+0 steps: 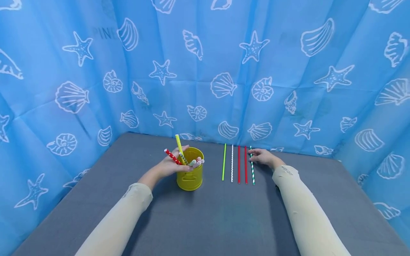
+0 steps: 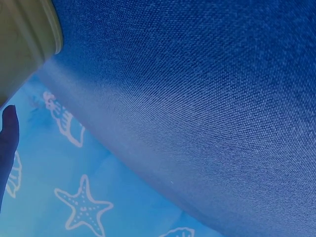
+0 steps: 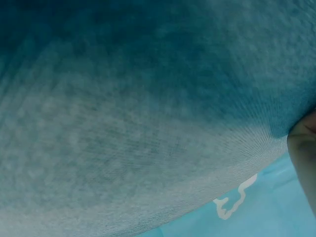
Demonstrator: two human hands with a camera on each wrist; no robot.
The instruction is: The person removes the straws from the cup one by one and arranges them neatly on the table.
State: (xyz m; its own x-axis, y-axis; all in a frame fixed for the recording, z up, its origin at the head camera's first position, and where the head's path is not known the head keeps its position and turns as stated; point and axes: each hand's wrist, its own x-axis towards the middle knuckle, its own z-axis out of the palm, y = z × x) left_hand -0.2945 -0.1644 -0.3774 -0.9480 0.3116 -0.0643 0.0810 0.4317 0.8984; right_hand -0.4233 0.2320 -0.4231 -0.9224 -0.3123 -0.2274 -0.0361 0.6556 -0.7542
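Observation:
A yellow tin cup (image 1: 190, 175) stands on the grey table (image 1: 217, 220). My left hand (image 1: 174, 164) is at its near-left rim and grips a bundle of straws: a red dotted one (image 1: 171, 155) and a yellow one (image 1: 178, 145) stick up, while other ends (image 1: 198, 162) point right over the cup's mouth. Right of the cup lies a row of straws: green (image 1: 224, 161), white dotted (image 1: 232, 163), two red (image 1: 242, 164), and a green-striped straw (image 1: 252, 168). My right hand (image 1: 262, 157) lies low on the table, fingertips touching the striped straw's far end. The cup's rim (image 2: 34, 29) shows in the left wrist view.
A blue curtain with shells and starfish (image 1: 205, 71) closes in the table on the back and both sides. The wrist views show mostly grey tabletop (image 3: 148, 108), with a bit of my finger (image 3: 303, 153) at the right wrist view's right edge.

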